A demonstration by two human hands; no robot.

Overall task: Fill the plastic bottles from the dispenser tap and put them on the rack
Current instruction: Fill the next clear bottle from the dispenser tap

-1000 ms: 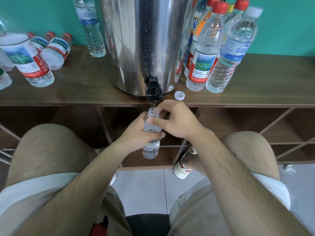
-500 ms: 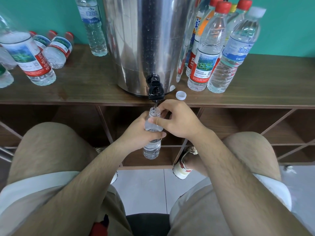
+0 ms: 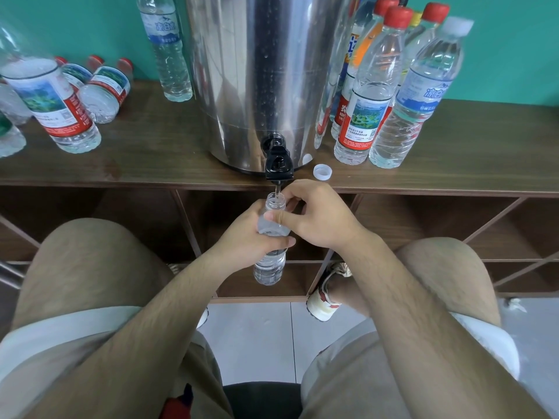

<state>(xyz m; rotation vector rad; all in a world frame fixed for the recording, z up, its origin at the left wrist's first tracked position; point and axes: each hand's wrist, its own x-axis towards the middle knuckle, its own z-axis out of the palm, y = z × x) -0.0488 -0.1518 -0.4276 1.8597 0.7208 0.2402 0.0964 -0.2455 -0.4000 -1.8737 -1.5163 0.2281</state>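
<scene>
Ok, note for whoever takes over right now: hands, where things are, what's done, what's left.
Left hand grips the bottle round its body; right hand holds its neck.
Bottle mouth sits under the tap; a loose white cap lies on the shelf top.
Done: capped bottles stand beside the dispenser.
Left: finish filling, cap it, rack it.

Teal wall (image 3: 514, 40), shiny silver dispenser (image 3: 257, 71) with a black tap (image 3: 279, 164), dark wood-grain rack top (image 3: 453, 164). The bottles (image 3: 378, 71) are clear, mostly red caps (image 3: 398, 16), red-and-white labels (image 3: 361, 125) with a green landscape print. The loose cap (image 3: 322, 171) is white, shorts (image 3: 84, 267) khaki.
</scene>
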